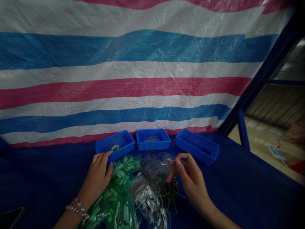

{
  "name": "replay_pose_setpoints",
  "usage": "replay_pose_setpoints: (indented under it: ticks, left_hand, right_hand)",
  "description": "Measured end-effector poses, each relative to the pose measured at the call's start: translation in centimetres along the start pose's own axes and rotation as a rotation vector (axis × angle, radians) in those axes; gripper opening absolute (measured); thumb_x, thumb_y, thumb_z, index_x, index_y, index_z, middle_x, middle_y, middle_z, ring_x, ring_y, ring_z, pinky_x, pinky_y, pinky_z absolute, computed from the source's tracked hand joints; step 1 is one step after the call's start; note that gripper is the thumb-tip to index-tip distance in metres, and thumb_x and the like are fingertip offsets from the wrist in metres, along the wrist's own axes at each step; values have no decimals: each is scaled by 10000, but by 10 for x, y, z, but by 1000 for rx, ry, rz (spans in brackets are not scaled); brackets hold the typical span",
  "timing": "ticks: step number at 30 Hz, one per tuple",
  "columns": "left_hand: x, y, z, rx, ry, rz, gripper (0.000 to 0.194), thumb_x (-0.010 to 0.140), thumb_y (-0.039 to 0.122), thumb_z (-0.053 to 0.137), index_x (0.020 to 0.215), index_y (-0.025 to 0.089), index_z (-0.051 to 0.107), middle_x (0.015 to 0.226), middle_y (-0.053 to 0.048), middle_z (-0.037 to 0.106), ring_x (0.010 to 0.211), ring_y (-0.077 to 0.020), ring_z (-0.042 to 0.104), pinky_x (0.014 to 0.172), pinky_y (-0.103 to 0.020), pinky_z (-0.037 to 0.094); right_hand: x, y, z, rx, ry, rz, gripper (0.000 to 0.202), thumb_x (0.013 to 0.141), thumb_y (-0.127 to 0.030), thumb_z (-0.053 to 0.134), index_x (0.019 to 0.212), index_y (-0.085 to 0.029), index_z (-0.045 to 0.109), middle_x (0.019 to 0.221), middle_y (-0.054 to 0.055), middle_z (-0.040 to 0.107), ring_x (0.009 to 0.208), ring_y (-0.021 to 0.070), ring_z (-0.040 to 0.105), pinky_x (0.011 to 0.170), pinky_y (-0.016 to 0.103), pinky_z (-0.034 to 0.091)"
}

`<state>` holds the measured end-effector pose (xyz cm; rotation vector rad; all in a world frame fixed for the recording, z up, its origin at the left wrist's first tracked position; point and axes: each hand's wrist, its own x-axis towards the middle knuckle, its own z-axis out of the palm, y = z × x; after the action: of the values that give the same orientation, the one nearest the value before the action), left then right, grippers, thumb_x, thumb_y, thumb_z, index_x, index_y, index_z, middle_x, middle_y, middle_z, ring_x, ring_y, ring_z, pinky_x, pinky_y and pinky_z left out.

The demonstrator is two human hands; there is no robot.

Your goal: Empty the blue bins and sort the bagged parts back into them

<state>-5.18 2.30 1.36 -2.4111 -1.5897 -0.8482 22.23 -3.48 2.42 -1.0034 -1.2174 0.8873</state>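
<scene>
My right hand [190,178] is closed in a pinch around small brass-coloured pins [171,162], whose exact kind is too blurred to tell. Just below it lies a loose heap of thin dark metal pins [169,192]. My left hand [98,173] rests with its thumb apart from the fingers, its fingertips at the near edge of the left blue bin [126,152]. Beside that hand spreads a pile of green plastic bags [119,184] with pale pieces inside. Transparent bags [146,194] with metal pieces lie between the green pile and the pins.
A middle blue bin [153,146] holds a few small pieces. The right blue bin [197,149] stands angled beside it. Behind the bins hangs a striped tarp [133,89]. A dark flat object [11,218] sits on the blue table [250,190] at lower left. Blue frame bars [243,130] rise at right.
</scene>
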Motion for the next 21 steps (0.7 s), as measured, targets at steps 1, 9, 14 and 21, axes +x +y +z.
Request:
replay_pose_setpoints:
  ticks: [1, 9, 14, 21]
  left_hand:
    - [0, 0, 0, -1, 1, 0, 320, 818, 214, 392, 1129, 151, 429, 1037, -90, 522, 1014, -244, 423, 882, -409, 375]
    - [1, 0, 1, 8, -3, 14, 312, 822, 212, 384, 1126, 150, 418, 1036, -94, 519, 1010, -246, 422, 878, -419, 381]
    - [1, -1, 0, 5, 1, 11, 315, 819, 210, 390, 1125, 142, 425, 1027, -97, 525, 1005, -245, 425, 877, -422, 385]
    - [0, 0, 0, -4, 8, 10, 324, 807, 210, 402, 1125, 156, 432, 1023, -90, 535, 1000, -249, 433, 867, -419, 393]
  right_hand:
    - [2, -1, 0, 112, 4, 71, 121, 838, -315, 428, 828, -203, 383, 665, -1, 600, 444, 95, 553, 480, 229, 433]
    - [8, 5, -2, 431, 2, 361, 339, 647, -215, 687, 922, -164, 494, 749, 28, 648, 685, 131, 621, 646, 236, 455]
    - [8, 4, -2, 357, -59, 321, 159, 657, -232, 678, 714, -139, 563, 545, -6, 599, 508, 80, 541, 526, 199, 412]
    - [7, -1, -2, 304, -50, 327, 180, 650, -274, 678, 748, -138, 613, 546, -7, 587, 501, 74, 504, 520, 202, 392]
